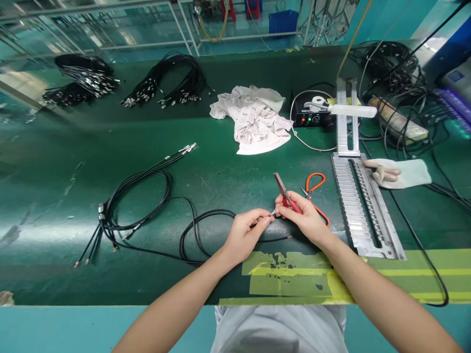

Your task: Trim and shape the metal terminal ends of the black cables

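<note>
My left hand (247,231) is closed in a pinch around a thin black cable (213,214), close to a small silvery connector (273,213) at its end. Fingers of my right hand (300,215) meet the connector from the other side. That hand also grips red-handled pliers (282,187), whose jaws point up and away from the cable. The held cable runs in loops to the left over the green table. Just beyond my right hand lie orange-handled scissors (315,182). My palm hides part of their handles.
Left of my hands lies a coil of black cables (140,176). Cable bundles (184,73) sit along the back, beside a crumpled white cloth (257,117). At right are a slotted metal fixture (353,206), a black control box (312,113), a white glove (408,174) and tangled cables (393,63).
</note>
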A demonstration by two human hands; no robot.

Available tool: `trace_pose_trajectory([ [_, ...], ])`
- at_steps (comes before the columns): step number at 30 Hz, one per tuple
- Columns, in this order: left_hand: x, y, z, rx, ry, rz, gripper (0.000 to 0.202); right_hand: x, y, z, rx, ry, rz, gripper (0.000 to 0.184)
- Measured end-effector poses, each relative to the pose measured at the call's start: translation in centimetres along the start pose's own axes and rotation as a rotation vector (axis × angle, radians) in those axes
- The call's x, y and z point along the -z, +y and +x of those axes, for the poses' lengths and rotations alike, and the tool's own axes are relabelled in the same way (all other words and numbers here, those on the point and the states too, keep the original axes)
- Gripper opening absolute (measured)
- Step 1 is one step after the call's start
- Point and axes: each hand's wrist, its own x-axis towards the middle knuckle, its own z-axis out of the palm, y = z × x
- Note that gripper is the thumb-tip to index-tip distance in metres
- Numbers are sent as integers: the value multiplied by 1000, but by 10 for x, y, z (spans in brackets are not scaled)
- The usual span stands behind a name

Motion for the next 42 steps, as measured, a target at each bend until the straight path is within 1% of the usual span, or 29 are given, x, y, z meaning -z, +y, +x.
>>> trace_pose_trajectory([
  [6,-3,-2,2,8,16,-18,22,-6,-6,-4,12,-11,-53,24],
  [9,-6,-3,1,4,3,-26,23,-9,-5,-6,11,27,-125,25],
  [12,-6,-4,-1,-7,-10,-16,24,-9,2,-7,-8,61,-155,29],
  [16,-4,-1,-3,-21,11,23,23,-9,9,-7,-17,64,-113,37],
  [23,0,3,-3,-56,30,117,18,-13,10,-6,-32,123,-53,43],
  [28,-2,-2,-1,-42,33,69,20,-14,10,-6,-47,133,16,38],
  [33,-3,-7,2,-9,25,10,20,-13,9,-5,-69,126,86,38],
  [38,-4,-11,4,6,1,-31,20,-12,11,-4,-59,131,93,37],
  [42,-3,-13,4,41,6,-53,22,-12,12,-4,-43,123,104,35],
])
